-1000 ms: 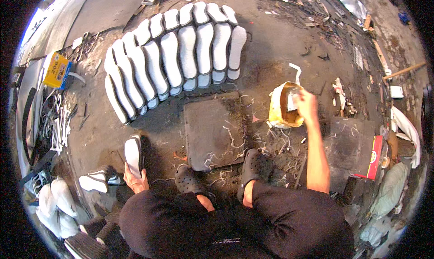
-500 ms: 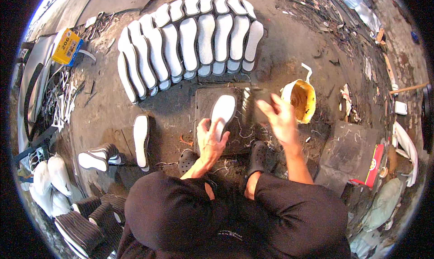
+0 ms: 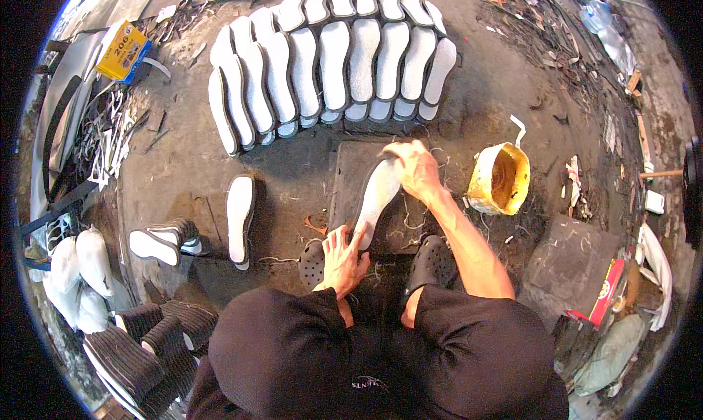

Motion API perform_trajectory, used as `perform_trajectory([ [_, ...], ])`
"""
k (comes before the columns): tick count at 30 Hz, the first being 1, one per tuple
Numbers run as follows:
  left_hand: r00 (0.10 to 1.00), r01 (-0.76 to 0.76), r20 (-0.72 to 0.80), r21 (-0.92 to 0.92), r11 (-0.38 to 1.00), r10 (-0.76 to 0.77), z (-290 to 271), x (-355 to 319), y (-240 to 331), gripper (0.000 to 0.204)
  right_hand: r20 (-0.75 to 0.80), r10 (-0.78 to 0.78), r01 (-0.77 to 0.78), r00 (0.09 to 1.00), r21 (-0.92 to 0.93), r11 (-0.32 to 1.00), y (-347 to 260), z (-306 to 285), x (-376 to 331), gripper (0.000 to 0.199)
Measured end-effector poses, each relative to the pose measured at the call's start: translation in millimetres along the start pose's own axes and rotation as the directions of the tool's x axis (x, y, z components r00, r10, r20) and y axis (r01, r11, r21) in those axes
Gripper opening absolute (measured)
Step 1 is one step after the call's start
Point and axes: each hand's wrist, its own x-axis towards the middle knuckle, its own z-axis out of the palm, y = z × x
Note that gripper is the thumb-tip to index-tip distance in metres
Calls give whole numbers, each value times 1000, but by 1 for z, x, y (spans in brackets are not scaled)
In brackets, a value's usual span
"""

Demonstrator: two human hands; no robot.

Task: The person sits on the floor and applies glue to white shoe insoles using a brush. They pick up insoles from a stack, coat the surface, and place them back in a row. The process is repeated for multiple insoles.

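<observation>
A shoe sole point(image 3: 381, 193) with a white top face and dark edge lies at a slant on a dark flat board point(image 3: 344, 171) between my feet. My right hand point(image 3: 416, 172) is closed over its far end, the fingers curled across the tip. At the near end, my left hand point(image 3: 343, 265) grips the sole, with a finger lying along its top edge; its underside is hidden. To the left, another white-topped sole point(image 3: 239, 218) lies apart on the floor. Right of my right hand stands a yellowish, coated pot point(image 3: 500, 180) with a white strip rising from its rim.
Overlapping rows of white-topped soles point(image 3: 333, 65) span the floor beyond the board. At the left are a small stack of soles point(image 3: 162, 244), dark ribbed stacks point(image 3: 124, 369) and white bags point(image 3: 91, 262). A red box point(image 3: 606, 292) rests beside a dark slab point(image 3: 567, 255) at the right.
My right hand has come from beside the pot to the sole's far end. The sole has shifted nearer to me, and my left hand sits lower at its near end.
</observation>
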Motion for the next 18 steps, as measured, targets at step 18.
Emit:
perform_trajectory([
  [18,998,-45,-43,-12,999,45,-11,23,2,82,-140,-61,80,988,130,988,1,-11,-40,38],
])
